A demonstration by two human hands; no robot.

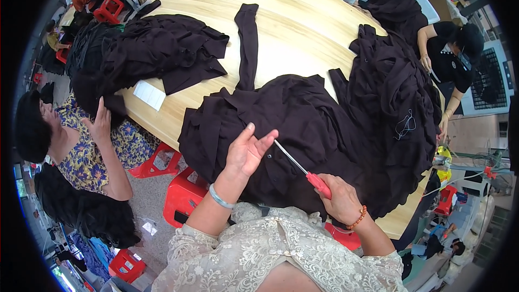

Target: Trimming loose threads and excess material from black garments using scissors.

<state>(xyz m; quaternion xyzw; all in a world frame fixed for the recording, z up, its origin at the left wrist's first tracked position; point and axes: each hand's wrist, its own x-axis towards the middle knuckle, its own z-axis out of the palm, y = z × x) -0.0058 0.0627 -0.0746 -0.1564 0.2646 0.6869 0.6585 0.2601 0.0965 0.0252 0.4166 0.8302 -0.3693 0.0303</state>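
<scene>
My right hand is closed round the red handle of a screwdriver-like tool, whose long thin metal shaft points up and to the left. Close to its tip, my left hand is held palm up with the fingers stretched out. Whether a fingertip touches the shaft I cannot tell. Beneath both hands a dark garment lies bunched on the table, a small button showing near the shaft. One dark sleeve reaches away from it across the wood.
The pale wooden table carries another garment pile at left and a pile at right, with loose pale thread. A white paper lies at the left edge. Co-workers sit at left and right. Red stools stand below.
</scene>
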